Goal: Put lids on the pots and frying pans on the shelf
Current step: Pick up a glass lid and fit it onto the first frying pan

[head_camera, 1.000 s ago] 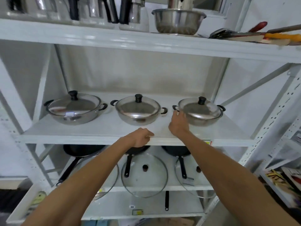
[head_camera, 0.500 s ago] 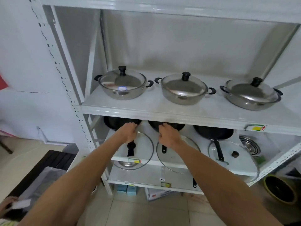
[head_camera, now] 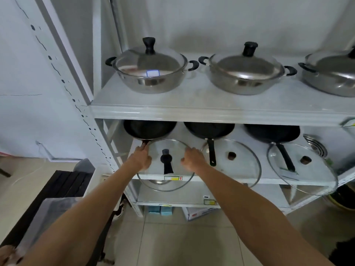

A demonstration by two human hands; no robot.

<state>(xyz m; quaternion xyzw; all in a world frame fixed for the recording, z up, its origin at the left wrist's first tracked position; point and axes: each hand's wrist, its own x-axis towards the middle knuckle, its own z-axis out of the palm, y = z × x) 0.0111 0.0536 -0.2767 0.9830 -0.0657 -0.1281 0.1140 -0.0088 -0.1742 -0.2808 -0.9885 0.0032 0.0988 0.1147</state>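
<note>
Three steel pots with lids stand on the upper shelf (head_camera: 192, 112): left pot (head_camera: 149, 73), middle pot (head_camera: 244, 75), right pot (head_camera: 330, 77). On the lower shelf (head_camera: 240, 180) lie three black frying pans: left pan (head_camera: 148, 129), middle pan (head_camera: 208, 129), right pan (head_camera: 271, 133). A glass lid leans in front of each pan: left lid (head_camera: 169, 148), middle lid (head_camera: 242, 162), right lid (head_camera: 311, 173). My left hand (head_camera: 141, 158) grips the left lid's left rim; my right hand (head_camera: 193, 157) holds its right rim. The left pan's handle lies under this lid.
A white upright post (head_camera: 76, 89) bounds the shelf on the left. Steel rings (head_camera: 315, 145) sit at the lower shelf's far right. A black mat (head_camera: 63, 189) and a clear bag (head_camera: 51, 212) lie on the floor at left. Boxes (head_camera: 197, 213) sit under the bottom shelf.
The view dropped from the pot shelf to the pan shelf. Both hands left the upper shelf edge and came down onto the rim of the left glass lid.
</note>
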